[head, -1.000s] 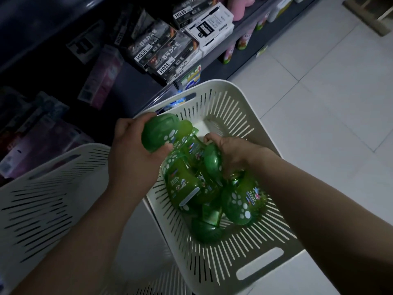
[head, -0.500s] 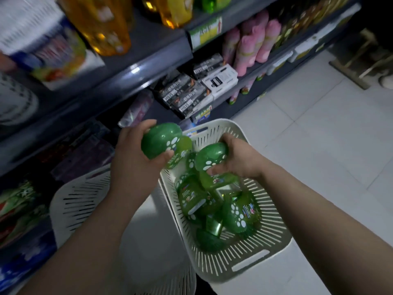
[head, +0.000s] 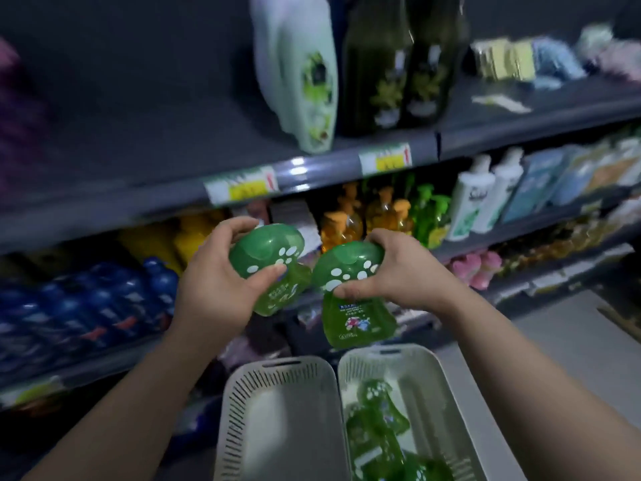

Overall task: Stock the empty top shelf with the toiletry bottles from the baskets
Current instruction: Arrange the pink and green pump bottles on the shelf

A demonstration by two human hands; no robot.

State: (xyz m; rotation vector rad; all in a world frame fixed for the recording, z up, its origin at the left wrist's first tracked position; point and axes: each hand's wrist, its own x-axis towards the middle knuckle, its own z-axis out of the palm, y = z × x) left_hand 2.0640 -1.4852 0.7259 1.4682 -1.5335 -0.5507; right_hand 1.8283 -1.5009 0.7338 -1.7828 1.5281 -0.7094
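My left hand grips a green bottle with a paw-print cap, held up in front of the shelves. Beside it my right hand grips a second green paw-print bottle by its cap, label facing me. Both bottles hang above two white slotted baskets on the floor. The right basket holds several more green bottles. The left basket shows only its bare inside. The grey top shelf above my hands has a wide bare stretch on its left.
On the top shelf stand a pale green jug and two dark bottles, with packs further right. Lower shelves carry orange pump bottles, white shampoo bottles and blue packs. Tiled floor lies at right.
Both hands lifted their green bottles out of the right basket and up to shelf height. My view swung upward from the baskets to the shelves.
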